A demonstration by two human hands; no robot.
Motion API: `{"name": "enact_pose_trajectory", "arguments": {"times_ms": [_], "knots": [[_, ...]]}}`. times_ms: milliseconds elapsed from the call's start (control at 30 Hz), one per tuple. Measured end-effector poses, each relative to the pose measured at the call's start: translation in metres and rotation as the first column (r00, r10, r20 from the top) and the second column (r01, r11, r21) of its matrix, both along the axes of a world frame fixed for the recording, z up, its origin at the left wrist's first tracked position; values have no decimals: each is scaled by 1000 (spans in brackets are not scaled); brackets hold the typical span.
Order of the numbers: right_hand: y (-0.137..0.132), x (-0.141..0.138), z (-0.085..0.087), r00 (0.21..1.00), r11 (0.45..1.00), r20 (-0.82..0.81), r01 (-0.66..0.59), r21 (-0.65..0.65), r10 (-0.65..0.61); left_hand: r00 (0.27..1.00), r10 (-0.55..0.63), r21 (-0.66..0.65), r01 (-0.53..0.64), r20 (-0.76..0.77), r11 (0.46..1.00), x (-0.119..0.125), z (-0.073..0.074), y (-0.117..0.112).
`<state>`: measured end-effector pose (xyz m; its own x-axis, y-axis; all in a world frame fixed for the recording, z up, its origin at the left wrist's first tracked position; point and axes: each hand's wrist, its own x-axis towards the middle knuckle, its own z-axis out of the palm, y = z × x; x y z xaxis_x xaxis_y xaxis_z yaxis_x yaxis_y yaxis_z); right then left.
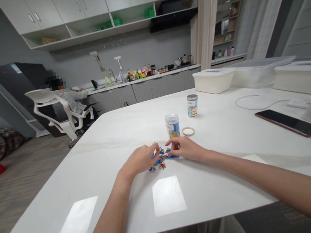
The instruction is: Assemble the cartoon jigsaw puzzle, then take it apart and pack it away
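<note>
A cluster of small blue, yellow and red plastic building pieces lies on the white marble-look table, close to me. My left hand comes in from the left, its fingertips curled onto the cluster. My right hand meets it from the right, pinching the pieces with its fingers. Just beyond my hands stands a clear jar with a blue and yellow label. A round, pale jar lid lies beside it, and a second, capped jar stands farther back.
A dark phone and a white cable lie on the table's right side. Large white lidded bins stand along the far right. Behind the table, a person sits in a white chair near a kitchen counter.
</note>
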<state>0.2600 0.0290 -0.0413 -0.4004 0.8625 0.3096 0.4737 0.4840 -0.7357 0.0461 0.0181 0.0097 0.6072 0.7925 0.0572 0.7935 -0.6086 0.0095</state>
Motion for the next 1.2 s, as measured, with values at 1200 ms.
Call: {"name": "enact_pose_trajectory", "arguments": {"times_ms": [1200], "knots": [[8,20,54,959,787,-90,273,553,-270,984,162,-2,-162,-75,987,-31,13,9]]}}
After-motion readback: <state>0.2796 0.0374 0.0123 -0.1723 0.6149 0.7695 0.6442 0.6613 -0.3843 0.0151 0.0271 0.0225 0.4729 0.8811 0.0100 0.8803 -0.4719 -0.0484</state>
